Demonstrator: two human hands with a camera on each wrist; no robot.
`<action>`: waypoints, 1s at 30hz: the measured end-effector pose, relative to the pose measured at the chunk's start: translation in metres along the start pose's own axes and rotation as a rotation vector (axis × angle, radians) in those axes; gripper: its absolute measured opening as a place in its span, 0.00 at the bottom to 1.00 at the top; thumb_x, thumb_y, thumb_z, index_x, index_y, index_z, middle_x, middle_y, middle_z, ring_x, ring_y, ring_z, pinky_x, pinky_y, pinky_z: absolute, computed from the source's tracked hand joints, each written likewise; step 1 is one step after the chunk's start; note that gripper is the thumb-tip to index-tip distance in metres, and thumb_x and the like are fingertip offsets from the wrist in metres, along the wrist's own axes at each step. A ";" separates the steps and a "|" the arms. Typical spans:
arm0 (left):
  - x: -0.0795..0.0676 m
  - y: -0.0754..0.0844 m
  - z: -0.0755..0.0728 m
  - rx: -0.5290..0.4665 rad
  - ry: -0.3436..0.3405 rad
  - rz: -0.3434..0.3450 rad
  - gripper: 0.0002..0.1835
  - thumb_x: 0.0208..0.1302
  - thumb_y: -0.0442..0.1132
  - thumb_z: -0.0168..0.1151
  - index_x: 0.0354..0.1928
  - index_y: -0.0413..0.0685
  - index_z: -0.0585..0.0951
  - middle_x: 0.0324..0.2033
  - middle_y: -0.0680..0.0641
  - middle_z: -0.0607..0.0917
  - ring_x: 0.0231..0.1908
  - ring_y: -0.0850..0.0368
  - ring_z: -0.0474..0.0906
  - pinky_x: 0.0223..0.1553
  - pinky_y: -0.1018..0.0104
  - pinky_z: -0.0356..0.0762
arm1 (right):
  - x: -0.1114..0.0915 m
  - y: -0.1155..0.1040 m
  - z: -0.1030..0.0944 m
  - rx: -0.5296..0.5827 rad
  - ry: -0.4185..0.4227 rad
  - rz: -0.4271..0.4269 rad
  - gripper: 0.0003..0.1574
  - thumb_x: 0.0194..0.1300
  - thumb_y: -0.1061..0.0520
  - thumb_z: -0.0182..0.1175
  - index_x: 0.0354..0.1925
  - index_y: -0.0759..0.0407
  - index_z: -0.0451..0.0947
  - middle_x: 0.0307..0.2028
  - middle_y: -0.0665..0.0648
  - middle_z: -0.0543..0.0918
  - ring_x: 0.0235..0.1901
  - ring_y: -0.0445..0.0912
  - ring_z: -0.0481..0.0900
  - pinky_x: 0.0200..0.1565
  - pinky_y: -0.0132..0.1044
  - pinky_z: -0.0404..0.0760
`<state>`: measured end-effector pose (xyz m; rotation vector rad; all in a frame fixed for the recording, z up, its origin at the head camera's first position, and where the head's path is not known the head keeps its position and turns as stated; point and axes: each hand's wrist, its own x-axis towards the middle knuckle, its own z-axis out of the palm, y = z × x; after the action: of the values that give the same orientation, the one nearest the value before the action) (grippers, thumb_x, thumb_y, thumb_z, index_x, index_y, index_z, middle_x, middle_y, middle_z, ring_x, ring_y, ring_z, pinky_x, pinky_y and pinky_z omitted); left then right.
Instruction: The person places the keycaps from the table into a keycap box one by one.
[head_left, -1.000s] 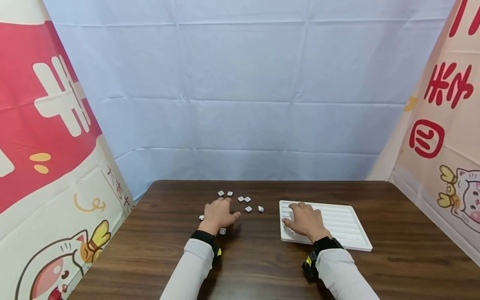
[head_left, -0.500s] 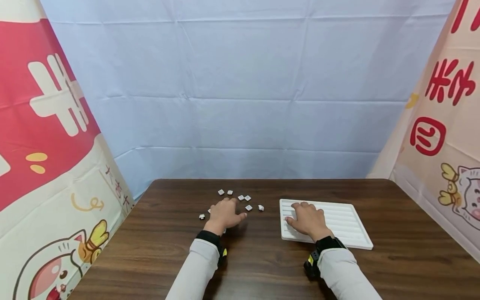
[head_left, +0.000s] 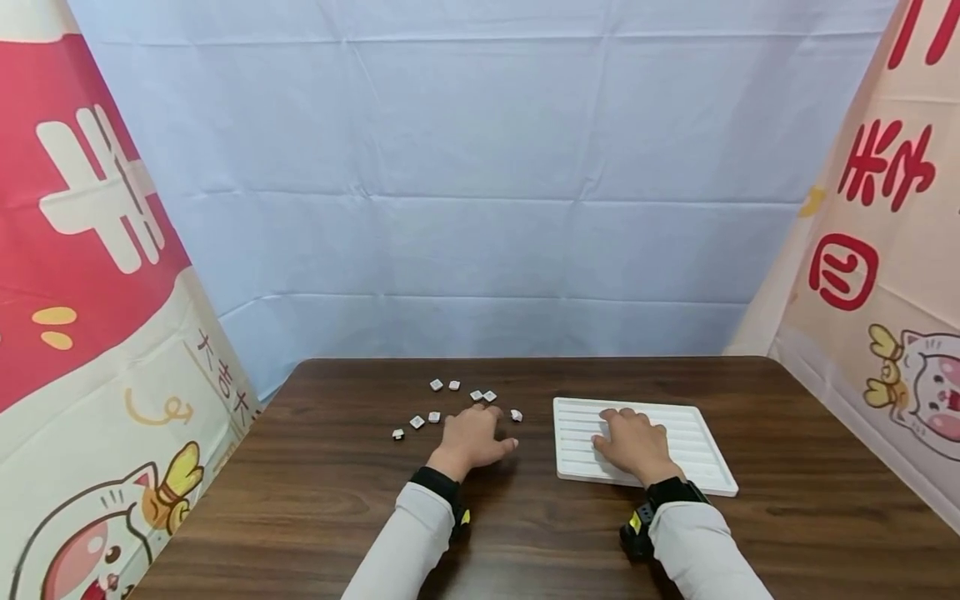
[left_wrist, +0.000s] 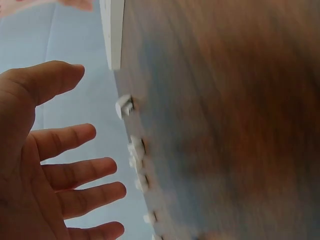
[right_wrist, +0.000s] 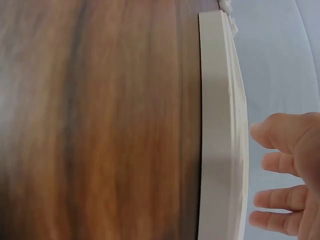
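Note:
My left hand (head_left: 474, 437) hovers low over the table with its fingers spread and nothing in them. Around it lie several small white square pieces, one (head_left: 516, 415) just past the fingertips and another (head_left: 417, 422) off to the left. In the left wrist view the thumb and fingers of the left hand (left_wrist: 50, 167) are apart, and a white piece (left_wrist: 124, 106) stands on the table beyond them. My right hand (head_left: 637, 442) is over the white ridged tray (head_left: 693, 442), fingers loosely extended. The right wrist view has this hand (right_wrist: 295, 180) close above the tray's edge (right_wrist: 216, 125), holding nothing.
The dark wooden table (head_left: 300, 500) ends at a far edge in front of a pale blue cloth (head_left: 480, 208). Printed cloths hang on both sides. More white pieces (head_left: 437, 385) lie toward the back, left of the tray.
My left hand has slid right across the scattered pieces, uncovering some on its left and covering one near its fingers. My right hand has shifted slightly right over the tray.

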<state>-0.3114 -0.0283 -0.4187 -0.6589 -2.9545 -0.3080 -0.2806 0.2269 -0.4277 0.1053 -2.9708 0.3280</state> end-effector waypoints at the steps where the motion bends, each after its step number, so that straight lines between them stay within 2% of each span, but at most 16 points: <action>1: 0.000 0.003 0.001 0.009 -0.002 0.011 0.28 0.59 0.59 0.59 0.56 0.50 0.77 0.50 0.46 0.78 0.45 0.47 0.77 0.45 0.40 0.68 | -0.001 0.002 -0.001 0.001 -0.003 0.004 0.29 0.60 0.52 0.61 0.56 0.66 0.73 0.49 0.72 0.74 0.46 0.67 0.71 0.41 0.66 0.66; 8: -0.006 0.018 0.004 0.071 -0.006 0.054 0.29 0.58 0.60 0.60 0.56 0.51 0.77 0.47 0.46 0.80 0.44 0.48 0.77 0.42 0.43 0.70 | -0.004 0.016 -0.004 0.024 -0.009 0.015 0.28 0.61 0.53 0.60 0.55 0.67 0.73 0.48 0.73 0.73 0.46 0.68 0.70 0.40 0.66 0.66; 18: -0.009 0.031 0.007 0.050 -0.027 0.122 0.29 0.58 0.58 0.61 0.57 0.51 0.76 0.50 0.47 0.78 0.48 0.51 0.75 0.44 0.43 0.69 | -0.008 0.045 -0.008 0.055 -0.018 0.072 0.27 0.62 0.56 0.56 0.56 0.70 0.70 0.48 0.76 0.71 0.45 0.71 0.69 0.38 0.67 0.64; 30: -0.018 0.052 0.000 0.060 -0.067 0.192 0.27 0.58 0.57 0.62 0.56 0.54 0.77 0.48 0.50 0.79 0.47 0.54 0.76 0.44 0.45 0.69 | -0.021 0.075 -0.027 0.080 -0.066 0.112 0.25 0.64 0.60 0.53 0.56 0.74 0.68 0.47 0.78 0.71 0.42 0.71 0.68 0.35 0.66 0.65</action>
<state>-0.2728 0.0106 -0.4116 -0.9538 -2.9179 -0.1828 -0.2621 0.3067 -0.4203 -0.0430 -3.0357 0.4666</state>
